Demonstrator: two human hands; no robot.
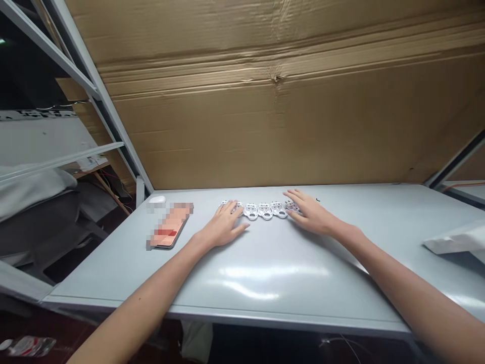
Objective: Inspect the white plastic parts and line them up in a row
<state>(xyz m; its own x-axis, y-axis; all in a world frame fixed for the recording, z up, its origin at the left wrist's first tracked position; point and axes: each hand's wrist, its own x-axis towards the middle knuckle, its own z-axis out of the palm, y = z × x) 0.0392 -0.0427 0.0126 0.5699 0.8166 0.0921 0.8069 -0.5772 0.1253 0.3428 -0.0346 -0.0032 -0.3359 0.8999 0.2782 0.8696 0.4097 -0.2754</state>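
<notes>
Several small white plastic parts (pixel 265 211), each with a ring at its near end, lie side by side in a row on the light grey shelf top (pixel 242 253). Over the row's left end rests my left hand (pixel 226 225), palm down, fingers stretched out and thumb spread, partly covering parts there. My right hand (pixel 308 212) lies at the right end with its fingers apart, hiding part of the last piece. Neither hand grips anything.
Left of my left hand lies a phone-like slab (pixel 172 227), partly blurred, with a white rounded object (pixel 157 199) behind it. A white bag or sheet (pixel 454 240) sits at the right. Cardboard (pixel 280 126) walls the back; metal posts (pixel 109 111) frame the left.
</notes>
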